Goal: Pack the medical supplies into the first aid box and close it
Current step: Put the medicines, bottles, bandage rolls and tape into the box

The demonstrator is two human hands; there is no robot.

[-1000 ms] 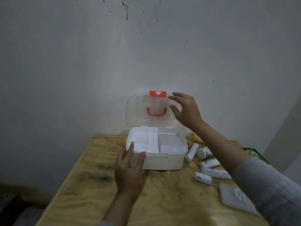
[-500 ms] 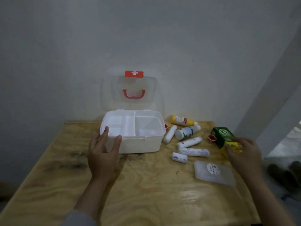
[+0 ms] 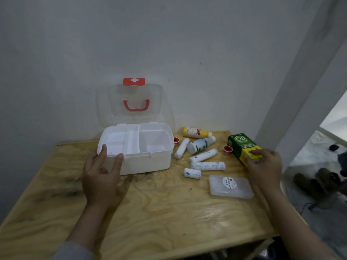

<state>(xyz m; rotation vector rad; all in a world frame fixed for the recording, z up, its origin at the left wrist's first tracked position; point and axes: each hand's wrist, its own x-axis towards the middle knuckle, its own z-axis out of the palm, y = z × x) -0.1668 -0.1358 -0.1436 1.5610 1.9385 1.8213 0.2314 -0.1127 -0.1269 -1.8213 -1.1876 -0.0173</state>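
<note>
The white first aid box [image 3: 150,162] stands open on the wooden table, its clear lid [image 3: 131,102] with a red handle upright against the wall. An empty white tray sits inside. My left hand [image 3: 101,177] rests against the box's front left corner, fingers spread. My right hand [image 3: 262,166] grips the near end of a green and yellow carton [image 3: 241,145] at the table's right edge. Between box and carton lie a yellow bottle [image 3: 195,132], a white bottle [image 3: 200,145] and several white bandage rolls [image 3: 207,166].
A flat clear plastic packet [image 3: 230,186] lies near the right front of the table. Two small red caps [image 3: 227,149] sit among the supplies. Dark shoes [image 3: 317,182] are on the floor to the right, past the table edge.
My right hand left the lid, swung right and has closed on the green carton. My left hand stays on the box corner. The view has shifted right and down.
</note>
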